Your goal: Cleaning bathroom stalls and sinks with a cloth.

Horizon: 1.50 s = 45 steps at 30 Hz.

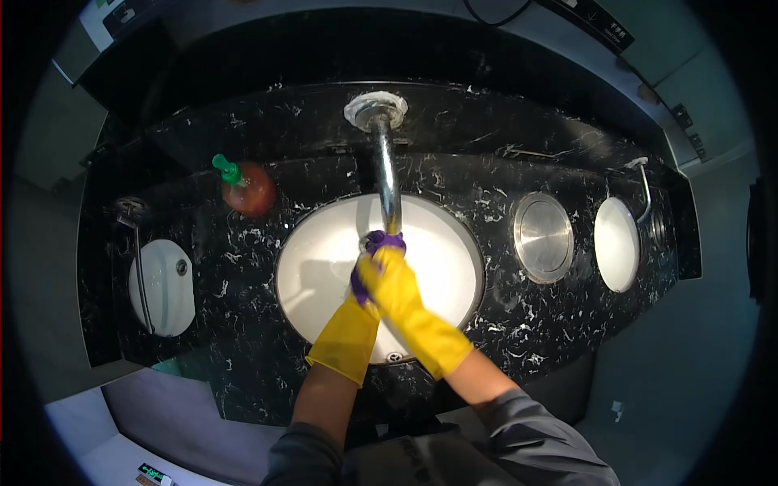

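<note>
Both of my hands wear yellow rubber gloves and meet over a white oval sink basin [316, 243]. A bunched purple cloth [384, 239] is between them, just under the outlet of a chrome wall-mounted faucet [387, 170]. My right hand [392, 282] closes over the cloth from above and is slightly blurred. Lower and to the left, my left hand [363, 305] grips the same cloth; its fingers are mostly hidden by the cloth and the right glove. Water flow is hard to make out.
A clear bottle [252, 191] of reddish liquid with a green top stands left of the basin on the black marbled countertop [243, 334]. At right, a round metal lid [543, 237] is set into the counter. Further basins lie at left [159, 297] and right [616, 246], each with its own faucet.
</note>
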Each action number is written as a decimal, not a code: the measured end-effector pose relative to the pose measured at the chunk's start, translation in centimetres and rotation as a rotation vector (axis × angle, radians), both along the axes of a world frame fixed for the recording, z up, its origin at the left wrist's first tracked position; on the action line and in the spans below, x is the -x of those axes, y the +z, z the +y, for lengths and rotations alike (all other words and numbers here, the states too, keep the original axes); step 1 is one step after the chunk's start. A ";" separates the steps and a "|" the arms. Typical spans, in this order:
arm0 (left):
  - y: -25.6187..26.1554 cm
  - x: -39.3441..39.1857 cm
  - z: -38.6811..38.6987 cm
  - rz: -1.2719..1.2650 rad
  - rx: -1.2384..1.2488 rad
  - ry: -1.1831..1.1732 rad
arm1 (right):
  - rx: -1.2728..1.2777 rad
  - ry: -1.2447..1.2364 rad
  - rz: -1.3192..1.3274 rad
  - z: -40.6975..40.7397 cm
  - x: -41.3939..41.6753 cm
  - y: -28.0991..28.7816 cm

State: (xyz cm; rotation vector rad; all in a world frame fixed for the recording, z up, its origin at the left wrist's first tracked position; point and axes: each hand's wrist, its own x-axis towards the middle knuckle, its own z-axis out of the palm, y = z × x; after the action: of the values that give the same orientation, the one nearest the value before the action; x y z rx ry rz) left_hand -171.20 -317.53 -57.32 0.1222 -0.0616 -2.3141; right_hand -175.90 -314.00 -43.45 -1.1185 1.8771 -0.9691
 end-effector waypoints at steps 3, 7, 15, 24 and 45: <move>0.4 -0.4 0.3 -0.422 -0.326 -0.075 | -0.173 -0.149 -0.161 -2.9 2.4 -2.4; 1.2 -2.0 -0.4 -0.852 0.366 -0.046 | 0.155 -0.114 0.271 -2.5 1.0 -3.1; 3.0 -1.6 -0.2 -0.783 -0.084 -0.031 | -0.020 -0.176 -0.042 -3.5 1.7 -4.3; 1.4 -2.9 -0.1 -0.349 -0.681 -0.081 | 0.080 0.015 -0.758 -0.2 5.6 -7.1; 0.5 -2.9 2.3 -0.381 -0.454 -0.038 | 0.076 -0.168 -0.069 -2.7 2.1 -4.4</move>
State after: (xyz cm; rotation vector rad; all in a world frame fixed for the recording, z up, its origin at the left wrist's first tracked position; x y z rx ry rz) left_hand -168.33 -315.27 -56.84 0.7951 0.2729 -2.2754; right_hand -178.01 -316.65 -47.88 -0.9690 1.9158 -1.1666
